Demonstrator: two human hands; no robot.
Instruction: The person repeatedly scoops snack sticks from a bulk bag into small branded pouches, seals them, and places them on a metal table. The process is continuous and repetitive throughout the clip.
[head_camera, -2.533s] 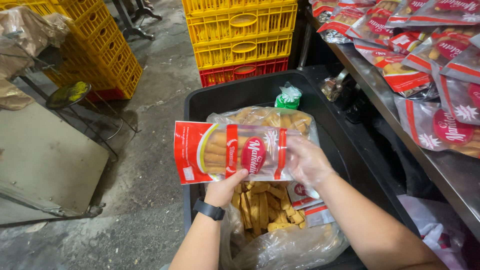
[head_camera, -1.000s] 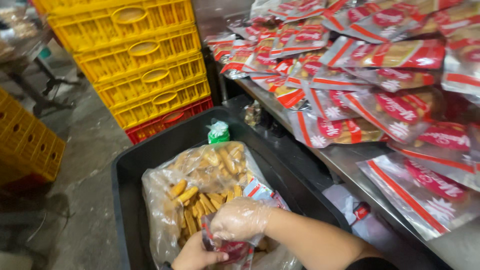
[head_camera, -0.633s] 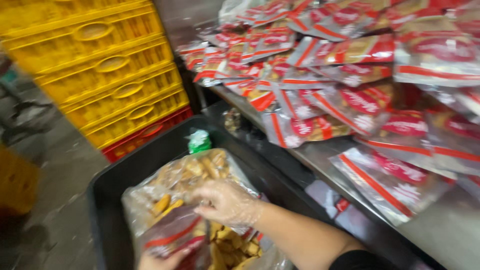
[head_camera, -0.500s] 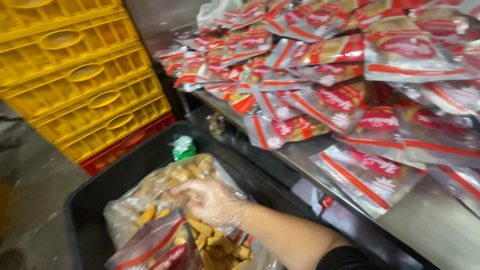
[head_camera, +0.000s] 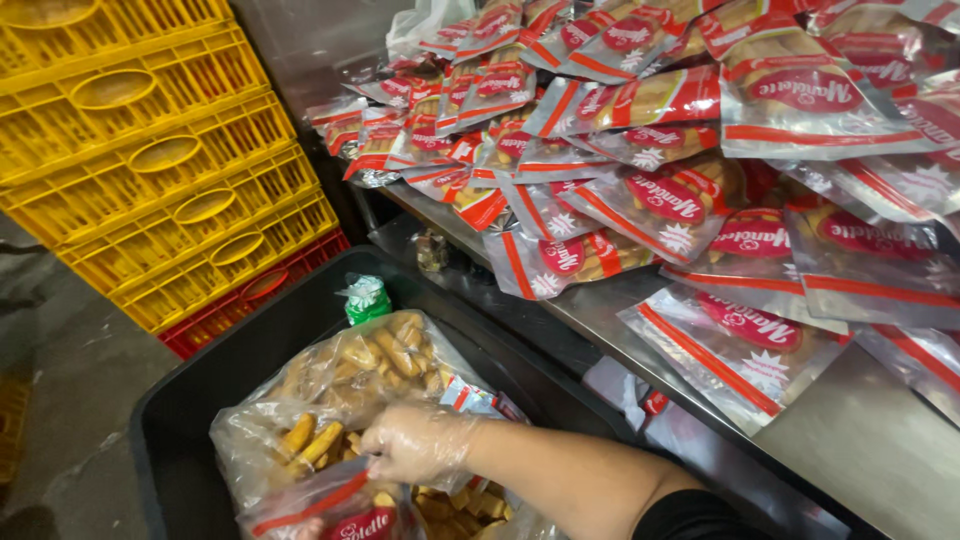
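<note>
Gloved right hand (head_camera: 418, 443) pinching red-striped packet (head_camera: 335, 507), long axis left-to-right, slightly tilted; left hand unseen.

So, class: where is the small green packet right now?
In the head view the green packet sits lower left of centre, at the far inner edge of the black bin, just behind the clear bag of golden biscuits and below the yellow crates.

Glossy plastic packets (head_camera: 640, 190), brushed metal table (head_camera: 880, 450), matt black plastic bin (head_camera: 180, 420), yellow plastic crates (head_camera: 160, 170)
</note>
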